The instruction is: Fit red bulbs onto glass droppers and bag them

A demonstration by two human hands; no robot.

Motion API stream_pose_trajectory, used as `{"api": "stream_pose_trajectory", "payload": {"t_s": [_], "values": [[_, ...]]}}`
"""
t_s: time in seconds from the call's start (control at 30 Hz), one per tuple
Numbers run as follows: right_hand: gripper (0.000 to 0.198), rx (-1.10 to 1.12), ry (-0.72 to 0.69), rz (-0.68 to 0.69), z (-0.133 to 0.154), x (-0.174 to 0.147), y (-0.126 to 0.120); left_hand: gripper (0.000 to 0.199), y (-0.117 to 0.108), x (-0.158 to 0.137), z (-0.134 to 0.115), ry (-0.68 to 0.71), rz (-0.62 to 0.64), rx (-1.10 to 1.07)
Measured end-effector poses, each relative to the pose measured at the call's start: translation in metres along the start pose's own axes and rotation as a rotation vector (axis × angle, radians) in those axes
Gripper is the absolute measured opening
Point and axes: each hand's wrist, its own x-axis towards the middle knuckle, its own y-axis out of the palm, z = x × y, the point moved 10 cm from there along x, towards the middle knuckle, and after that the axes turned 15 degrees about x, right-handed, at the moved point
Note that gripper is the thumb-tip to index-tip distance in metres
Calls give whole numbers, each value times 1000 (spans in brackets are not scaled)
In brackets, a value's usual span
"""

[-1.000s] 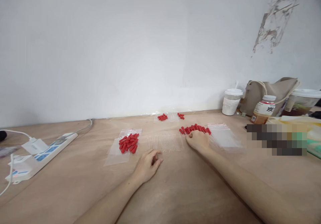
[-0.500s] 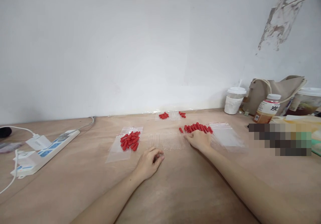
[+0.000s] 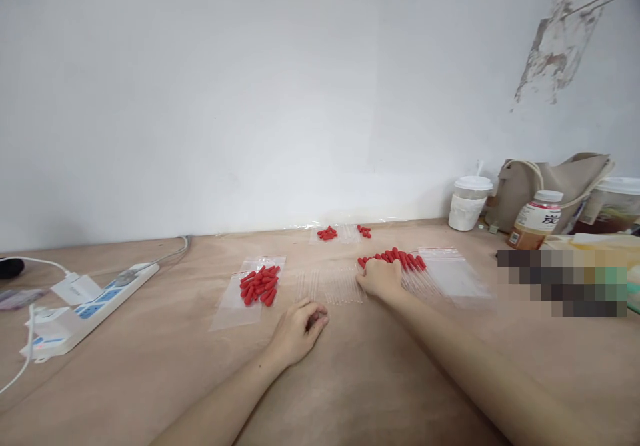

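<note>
My right hand (image 3: 381, 278) is closed, fingertips together and pointing down at the right end of a row of thin clear glass tubes (image 3: 340, 287). What its fingers grip, if anything, is hidden. Just behind and right of it lie several droppers (image 3: 415, 263), glass tubes with red rubber bulbs, side by side. My left hand (image 3: 300, 329) rests on the table in front of the tubes, fingers loosely curled, the thumb apart and nothing seen in it. To its left, a pile of red rubber bulbs (image 3: 259, 285) lies on clear plastic bags (image 3: 233, 309).
Farther back lie smaller red bulbs (image 3: 327, 233) and tubes by the wall. A flat zip bag (image 3: 453, 273) is right of the droppers. A power strip (image 3: 95, 309) with chargers lies left. A lidded cup (image 3: 469, 204), a bottle (image 3: 536, 221) and a bag (image 3: 515, 186) stand right.
My right hand has shifted left, from the droppers toward the right end of the glass tube row. My left hand has stayed nearly in place.
</note>
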Motion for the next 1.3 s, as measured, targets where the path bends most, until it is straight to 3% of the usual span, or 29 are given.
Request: {"api": "stream_pose_trajectory", "payload": {"t_s": [0.2,0.37,0.43,0.53,0.67,0.87,1.0,1.07,1.13,1.2,1.3], "values": [[21,-15,2,49,7,9,13,11,-5,1,5,-44,-64,30],[23,-13,-11,55,9,6,9,14,-61,4,50,-216,-311,361],[28,-9,-22,39,7,-4,0,14,-76,6,75,-299,-305,495],[32,-24,-99,-34,7,-25,-16,16,-78,10,99,-334,-213,595],[28,0,-291,-167,11,-54,-31,17,-69,18,107,-359,-121,694],[23,271,-465,-284,9,-71,-29,19,-61,26,108,-355,-101,747],[25,350,-510,-311,7,-75,-28,21,-66,27,98,-325,-134,737],[23,407,-527,-297,9,-78,-30,20,-70,24,76,-253,-204,633],[22,480,-548,-267,13,-83,-31,17,-67,15,44,-120,-256,396],[21,552,-587,-213,20,-90,-30,16,-49,5,17,-50,-181,132],[20,597,-675,-121,36,-103,-24,16,-15,-11,0,-105,-41,-189]]}}
